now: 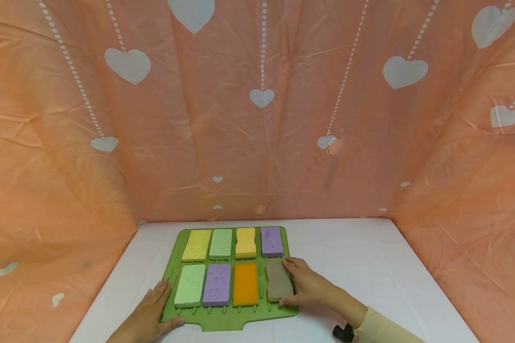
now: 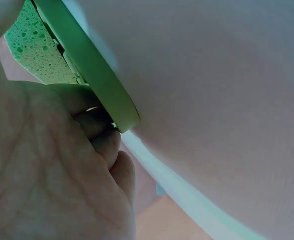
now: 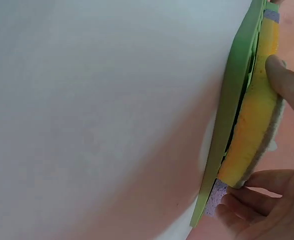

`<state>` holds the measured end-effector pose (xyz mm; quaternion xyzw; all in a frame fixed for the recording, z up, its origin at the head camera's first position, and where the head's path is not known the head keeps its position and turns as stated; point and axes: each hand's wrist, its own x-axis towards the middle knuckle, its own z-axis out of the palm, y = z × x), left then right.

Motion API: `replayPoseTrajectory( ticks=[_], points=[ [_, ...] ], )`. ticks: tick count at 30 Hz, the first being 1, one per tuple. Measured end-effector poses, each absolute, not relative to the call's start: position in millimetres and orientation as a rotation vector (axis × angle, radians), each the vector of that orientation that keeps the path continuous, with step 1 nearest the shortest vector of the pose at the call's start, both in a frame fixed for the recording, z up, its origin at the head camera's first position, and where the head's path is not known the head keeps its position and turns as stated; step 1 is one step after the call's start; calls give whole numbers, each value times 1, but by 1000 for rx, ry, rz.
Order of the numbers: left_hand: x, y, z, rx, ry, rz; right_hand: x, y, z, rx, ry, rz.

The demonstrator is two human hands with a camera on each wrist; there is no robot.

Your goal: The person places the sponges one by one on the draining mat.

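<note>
A green tray (image 1: 221, 320) lies on the white table, bearing two rows of sponges. At its front right slot, my right hand (image 1: 311, 284) grips a wavy-edged sponge (image 1: 279, 281) by its far and near ends, between fingers and thumb. That sponge has a grey-brown top face over a yellow body (image 3: 252, 122). My left hand (image 1: 148, 312) rests against the tray's left edge, its thumb extended along the front corner. In the left wrist view, the fingertips touch the tray's rim (image 2: 99, 75) close to a light green sponge (image 2: 39, 50).
Beside the gripped sponge lies an orange sponge (image 1: 245, 284), then a purple one (image 1: 217, 285) and a light green one (image 1: 190, 286). The back row holds yellow (image 1: 196, 245), green (image 1: 221, 244), pale orange (image 1: 245, 243) and purple (image 1: 272, 241) sponges. Orange curtains (image 1: 262, 152) enclose the table.
</note>
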<state>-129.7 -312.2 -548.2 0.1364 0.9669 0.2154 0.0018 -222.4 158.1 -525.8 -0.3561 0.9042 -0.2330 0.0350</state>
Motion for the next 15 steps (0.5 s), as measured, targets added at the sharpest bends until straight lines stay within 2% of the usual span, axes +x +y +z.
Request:
replayPoseTrajectory(
  ticks=[15],
  points=[
    [-129, -310, -541, 351, 2990, 641, -217, 150, -525, -1048, 2791, -725]
  ],
)
